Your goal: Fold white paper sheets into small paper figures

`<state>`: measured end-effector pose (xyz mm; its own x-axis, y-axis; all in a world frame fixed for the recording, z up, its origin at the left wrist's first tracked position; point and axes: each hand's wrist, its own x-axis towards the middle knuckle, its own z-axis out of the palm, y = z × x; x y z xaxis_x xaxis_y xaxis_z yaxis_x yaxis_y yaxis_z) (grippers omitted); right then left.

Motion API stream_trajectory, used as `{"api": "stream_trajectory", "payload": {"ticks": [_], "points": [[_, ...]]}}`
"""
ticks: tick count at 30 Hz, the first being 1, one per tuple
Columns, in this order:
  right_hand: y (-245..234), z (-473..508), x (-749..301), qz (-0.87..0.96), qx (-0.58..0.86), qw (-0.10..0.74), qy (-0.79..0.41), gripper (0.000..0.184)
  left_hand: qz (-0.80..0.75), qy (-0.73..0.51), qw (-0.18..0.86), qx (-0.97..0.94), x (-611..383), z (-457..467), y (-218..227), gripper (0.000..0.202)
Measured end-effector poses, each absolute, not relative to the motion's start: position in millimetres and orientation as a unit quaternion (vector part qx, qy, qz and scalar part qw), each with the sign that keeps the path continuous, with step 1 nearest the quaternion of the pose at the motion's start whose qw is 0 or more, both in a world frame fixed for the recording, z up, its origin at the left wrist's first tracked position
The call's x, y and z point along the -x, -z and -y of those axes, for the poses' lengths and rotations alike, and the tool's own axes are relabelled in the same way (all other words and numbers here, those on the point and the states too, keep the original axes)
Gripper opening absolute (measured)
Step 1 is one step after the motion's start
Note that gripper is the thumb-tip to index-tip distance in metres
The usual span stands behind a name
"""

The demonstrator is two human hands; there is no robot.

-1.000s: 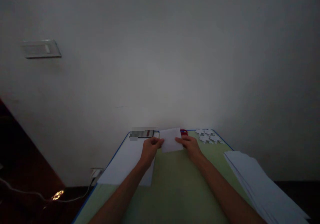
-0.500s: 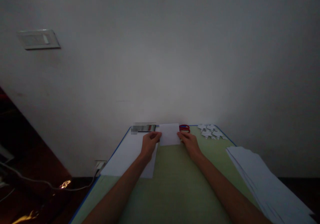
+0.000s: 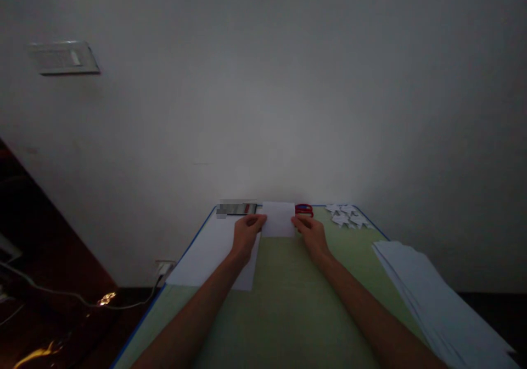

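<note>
A small, nearly square piece of white paper (image 3: 279, 220) is held up between my hands near the far edge of the table. My left hand (image 3: 246, 234) pinches its left edge between thumb and fingers. The right edge is pinched the same way by my right hand (image 3: 312, 234). Behind the right hand lie red-handled scissors (image 3: 304, 210), partly hidden by the paper and the fingers. Under my left hand and forearm, a larger white sheet (image 3: 201, 253) lies flat on the table.
The green table (image 3: 284, 308) with a blue edge stands against a grey wall. Several folded white paper shapes (image 3: 346, 215) lie at the far right. A stack of white paper (image 3: 436, 297) overhangs the right side. A dark flat object (image 3: 239, 208), partly blurred, lies far left.
The paper's lower edge has levelled slightly. Both hands keep their pinch at nearly the same place, and the view has shifted a little.
</note>
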<state>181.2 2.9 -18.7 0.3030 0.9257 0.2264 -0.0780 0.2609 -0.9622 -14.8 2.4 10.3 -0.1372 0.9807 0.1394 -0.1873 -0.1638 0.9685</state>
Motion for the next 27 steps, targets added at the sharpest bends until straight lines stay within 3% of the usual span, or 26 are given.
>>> {"api": "stream_trajectory", "payload": {"ticks": [27], "points": [[15.0, 0.9, -173.6, 0.426, 0.411, 0.645, -0.484, 0.048, -0.418, -0.586, 0.507, -0.473, 15.7, -1.7, -6.5, 0.061]]}}
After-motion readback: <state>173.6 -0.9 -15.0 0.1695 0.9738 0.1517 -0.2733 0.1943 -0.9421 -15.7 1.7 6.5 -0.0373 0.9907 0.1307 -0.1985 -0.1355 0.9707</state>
